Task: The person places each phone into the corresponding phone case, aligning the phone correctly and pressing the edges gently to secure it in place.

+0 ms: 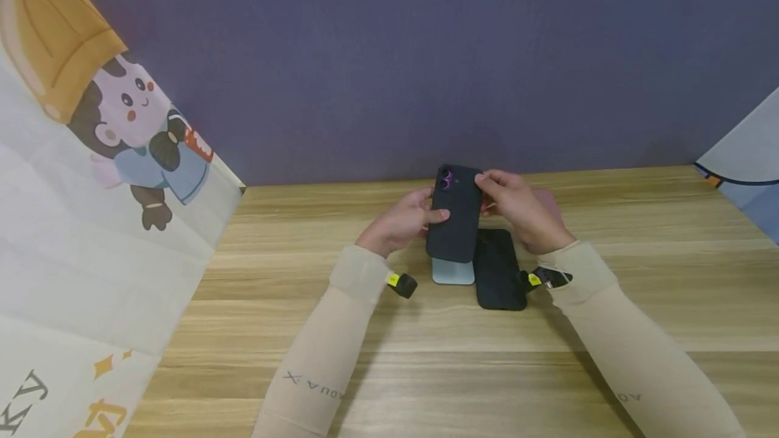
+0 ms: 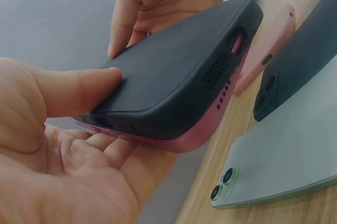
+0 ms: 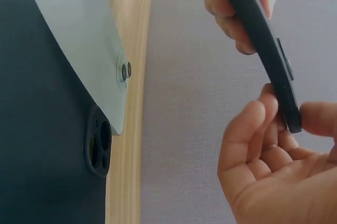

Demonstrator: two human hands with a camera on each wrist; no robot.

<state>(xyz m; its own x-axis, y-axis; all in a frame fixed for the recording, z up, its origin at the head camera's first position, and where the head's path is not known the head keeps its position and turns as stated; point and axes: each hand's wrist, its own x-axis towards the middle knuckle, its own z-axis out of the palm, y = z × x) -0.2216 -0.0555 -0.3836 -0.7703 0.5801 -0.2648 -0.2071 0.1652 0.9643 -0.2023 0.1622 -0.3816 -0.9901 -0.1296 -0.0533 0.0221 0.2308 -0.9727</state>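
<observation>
A black phone case (image 1: 456, 228) covers the back of a pink phone (image 2: 197, 137), held up above the table. The phone's pink edge protrudes along the case's lower side in the left wrist view. My left hand (image 1: 402, 220) grips both from the side, thumb across the case's back and fingers underneath. With thumb and fingers, my right hand (image 1: 520, 208) pinches the upper right corner by the camera end. Below them on the table lie a pale green phone (image 1: 453, 273) and a second dark phone case (image 1: 499, 279) with a camera cutout (image 3: 98, 140).
A pink phone or case (image 2: 271, 45) lies farther right, mostly behind my right hand in the head view. The wooden table (image 1: 292, 276) meets a blue-grey panel (image 1: 389, 66) at the back. A printed cloth (image 1: 73, 255) hangs at left.
</observation>
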